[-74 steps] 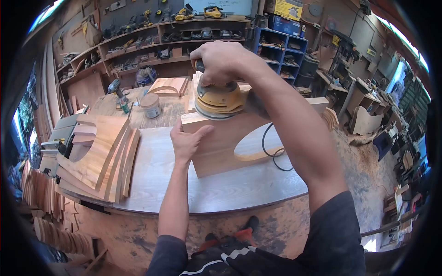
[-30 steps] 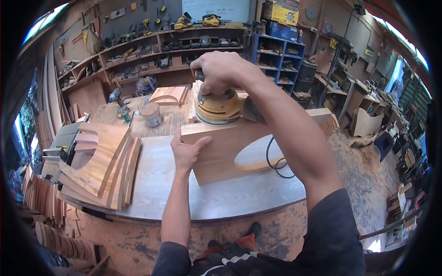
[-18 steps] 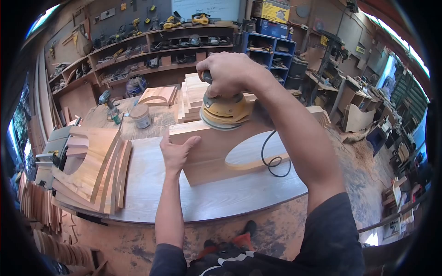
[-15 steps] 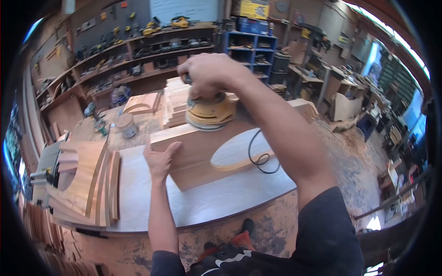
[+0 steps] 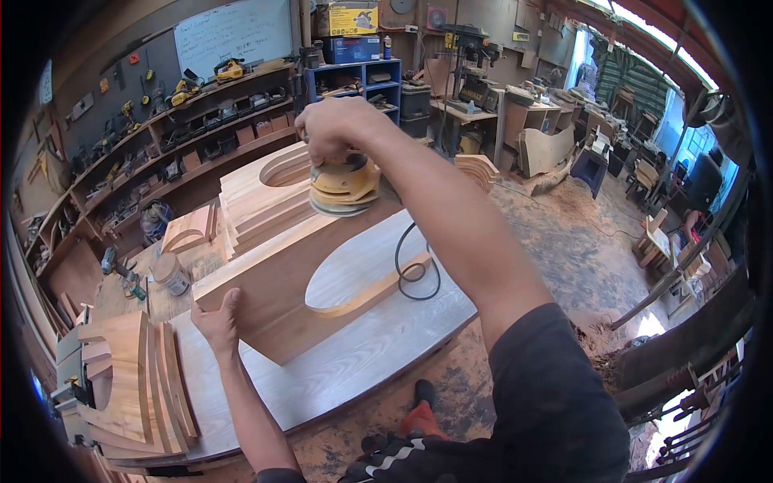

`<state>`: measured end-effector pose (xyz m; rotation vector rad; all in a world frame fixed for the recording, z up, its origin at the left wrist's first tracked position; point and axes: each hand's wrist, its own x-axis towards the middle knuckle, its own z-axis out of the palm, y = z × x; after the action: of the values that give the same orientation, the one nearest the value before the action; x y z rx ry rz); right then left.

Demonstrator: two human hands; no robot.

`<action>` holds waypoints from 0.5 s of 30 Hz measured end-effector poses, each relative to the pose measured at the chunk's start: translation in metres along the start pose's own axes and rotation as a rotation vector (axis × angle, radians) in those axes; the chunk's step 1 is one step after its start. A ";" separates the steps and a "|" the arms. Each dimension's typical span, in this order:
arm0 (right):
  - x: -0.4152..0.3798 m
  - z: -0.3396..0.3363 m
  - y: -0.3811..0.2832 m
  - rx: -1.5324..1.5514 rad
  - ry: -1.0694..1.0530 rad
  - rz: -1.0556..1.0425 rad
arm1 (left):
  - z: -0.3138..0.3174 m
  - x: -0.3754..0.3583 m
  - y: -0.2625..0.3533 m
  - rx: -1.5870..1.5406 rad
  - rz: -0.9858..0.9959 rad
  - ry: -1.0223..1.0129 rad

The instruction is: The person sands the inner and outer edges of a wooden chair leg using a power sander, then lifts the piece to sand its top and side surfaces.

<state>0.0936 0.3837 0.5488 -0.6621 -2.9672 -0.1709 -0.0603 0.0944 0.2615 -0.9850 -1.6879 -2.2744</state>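
My right hand [image 5: 338, 133] is wrapped over the top of a yellow orbital sander [image 5: 345, 189]. The sander's round pad lies at the upper edge of a wooden panel [image 5: 266, 298]; whether it touches cannot be made out. This panel stands on its long edge, with a large curved cutout in its lower side. With thumb and fingers on either side, my left hand [image 5: 217, 320] grips the panel's near left end. A dark cord [image 5: 398, 258] loops down in front of the panel, below my right forearm.
Cut wooden panels are stacked on the left [image 5: 133, 378] and behind the workpiece [image 5: 241, 201]. A cordless drill [image 5: 121, 274] and a tub [image 5: 171, 274] sit on the bench beyond my left hand. Shelves of tools [image 5: 209, 121] line the back wall.
The view has turned to the right, so the bench scene sits further left. My right hand has carried the sander along the panel's top edge, away from my left hand, which keeps its grip.
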 end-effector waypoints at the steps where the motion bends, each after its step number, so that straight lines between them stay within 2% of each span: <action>1: 0.000 0.001 0.010 -0.001 -0.009 0.025 | 0.000 0.000 0.000 0.007 0.005 0.000; 5: -0.001 0.007 0.051 -0.017 0.052 0.087 | 0.001 0.000 0.001 0.005 0.000 0.008; 7: -0.006 0.000 0.066 -0.029 -0.073 0.179 | 0.002 0.000 0.000 0.026 0.004 0.024; 11: -0.004 0.007 0.100 -0.024 -0.028 0.204 | 0.001 0.004 -0.004 0.019 0.021 0.031; 15: -0.016 -0.002 0.112 -0.023 -0.106 0.316 | 0.000 0.005 -0.007 0.031 0.030 0.037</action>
<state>0.1558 0.4778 0.5588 -1.1633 -2.9086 -0.1481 -0.0671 0.0979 0.2588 -0.9489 -1.6769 -2.2276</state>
